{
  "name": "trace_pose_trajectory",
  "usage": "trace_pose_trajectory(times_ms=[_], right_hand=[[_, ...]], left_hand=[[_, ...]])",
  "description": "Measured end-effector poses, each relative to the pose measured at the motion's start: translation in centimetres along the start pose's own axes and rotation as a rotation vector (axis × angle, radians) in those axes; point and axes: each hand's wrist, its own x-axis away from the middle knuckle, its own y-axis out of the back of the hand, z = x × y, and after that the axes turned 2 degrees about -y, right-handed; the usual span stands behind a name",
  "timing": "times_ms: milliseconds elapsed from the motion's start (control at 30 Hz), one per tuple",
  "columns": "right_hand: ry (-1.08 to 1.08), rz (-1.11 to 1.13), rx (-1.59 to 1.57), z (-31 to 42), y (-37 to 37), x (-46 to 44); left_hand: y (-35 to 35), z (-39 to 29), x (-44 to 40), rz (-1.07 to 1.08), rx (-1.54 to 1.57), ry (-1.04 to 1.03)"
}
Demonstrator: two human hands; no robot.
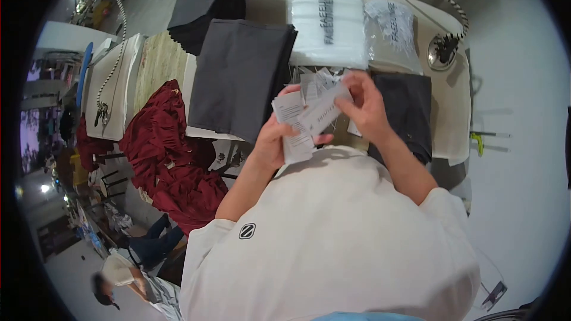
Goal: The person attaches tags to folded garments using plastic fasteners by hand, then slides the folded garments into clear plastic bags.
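Observation:
A stack of printed white labels (289, 120) is in my left hand (272, 138), held between thumb and fingers near my chest. My right hand (366, 107) pinches a single white printed card (325, 114), which slants across the right side of the stack. Small clear packets (318, 86) lie just beyond my hands. To the left of them is a folded dark grey cloth (238, 77); another dark folded cloth (404, 113) lies right of my right hand. White packed plastic bags (328, 30) with black lettering lie farther back.
Stacked dark cloth (205, 3) stands at the back left. Dark red fabric (163, 148) hangs in a heap at the left. An iron (444, 52) with a striped cord rests at the table's right. Another person (128, 270) is at the lower left.

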Motion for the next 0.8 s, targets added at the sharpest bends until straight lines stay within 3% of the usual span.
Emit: trace_pose_trajectory(times_ms=[67, 233, 300, 400, 467, 533, 600, 633, 700, 800], right_hand=[[0.003, -0.031, -0.018, 2.0, 0.1, -1.8], [-0.135, 0.341, 0.065, 3.4, -0.3, -4.3], [-0.174, 0.442, 0.122, 3.2, -0.6, -4.6], [0.052, 0.312, -0.036, 0.7, -0.8, -4.8], [-0.099, -0.089, -0.1, -3.2, 2.4, -6.6], [-0.182, -0.371, 0.176, -11.7, 8.1, -8.5], [-0.44, -0.325, 0.623, -17.3, 11.8, -7.9], [-0.436, -0.323, 0.622, -18.9, 11.7, -7.8], [-0.686, -0.195, 0.638, -21.6, 10.9, -7.2], [-0.625, -0.29, 0.911, -26.1, 8.9, -8.5]], left_hand=[[0.5, 0.2, -0.1, -0.163, 0.032, 0.042], [1.4, 0.6, -0.4, -0.158, 0.128, 0.154], [1.3, 0.5, -0.4, -0.1, -0.069, 0.163], [1.9, 0.3, 0.3, -0.093, -0.157, 0.124], [2.5, 0.0, 0.8, -0.118, -0.142, 0.046], [2.3, -0.4, 1.2, -0.098, -0.116, 0.003], [2.1, -0.6, 1.5, -0.052, -0.059, -0.073], [2.0, -0.6, 1.5, -0.052, -0.061, -0.076], [1.9, -0.5, 1.6, -0.114, -0.024, -0.082], [1.9, 0.1, 1.8, -0.149, -0.023, -0.081]])
